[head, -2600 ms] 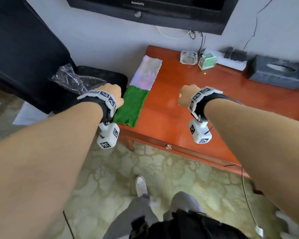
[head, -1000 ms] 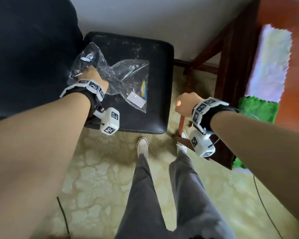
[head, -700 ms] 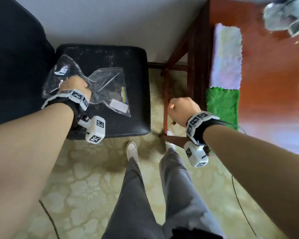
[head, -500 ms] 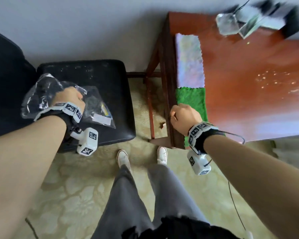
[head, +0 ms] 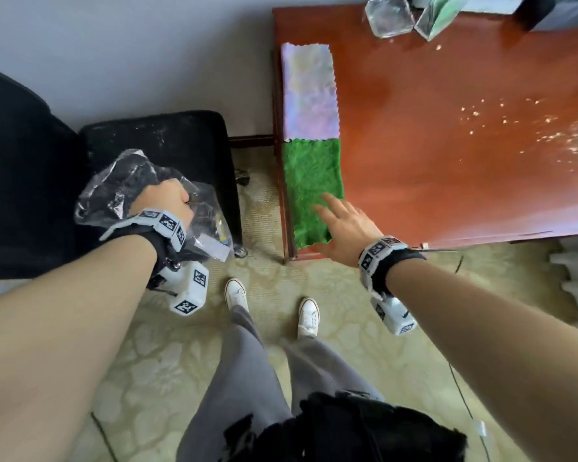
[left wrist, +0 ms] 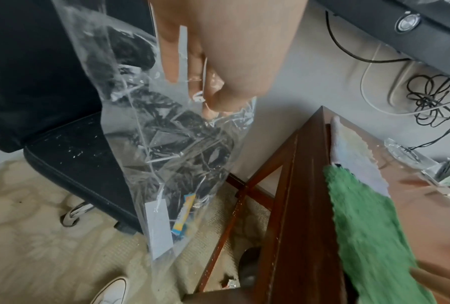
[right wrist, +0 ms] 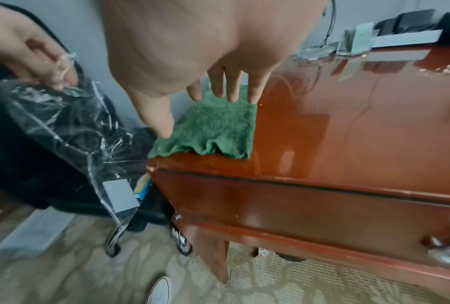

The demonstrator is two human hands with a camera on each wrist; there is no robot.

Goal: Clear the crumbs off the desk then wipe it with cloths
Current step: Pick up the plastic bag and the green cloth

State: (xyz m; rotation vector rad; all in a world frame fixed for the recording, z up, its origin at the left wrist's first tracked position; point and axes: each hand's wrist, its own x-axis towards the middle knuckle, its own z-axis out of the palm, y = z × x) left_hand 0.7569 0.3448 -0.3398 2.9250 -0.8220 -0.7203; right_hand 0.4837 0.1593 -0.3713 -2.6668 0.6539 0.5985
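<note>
Reaching toward the near left corner of the table, we have our right hand hovering over the green cloth, its fingers straight and slightly spread, holding nothing. Whether the fingertips already touch the pile we cannot tell. Our left hand pinches the upper part of a clear plastic bag beside the black chair, off the table's left edge.

The crumbs lie scattered well apart from the cloths, toward the right side of the tabletop. The pale cloth lies just behind the green one, their ends meeting.

To do this step well, we judge we should press flat on the green cloth and gather it whole, not drag it by one corner, since its front edge sits close to the table's rim and could slip off. The bag's mouth should then go below the table edge so that the crumbs fall in rather than onto the carpet.

Much is unclear: the bag's opening is hidden by our left hand, the label and small yellow-and-blue item inside it cannot be read, and the crumb patch runs off the right of the head view. The glass dish at the back is cut off and blurred.
</note>
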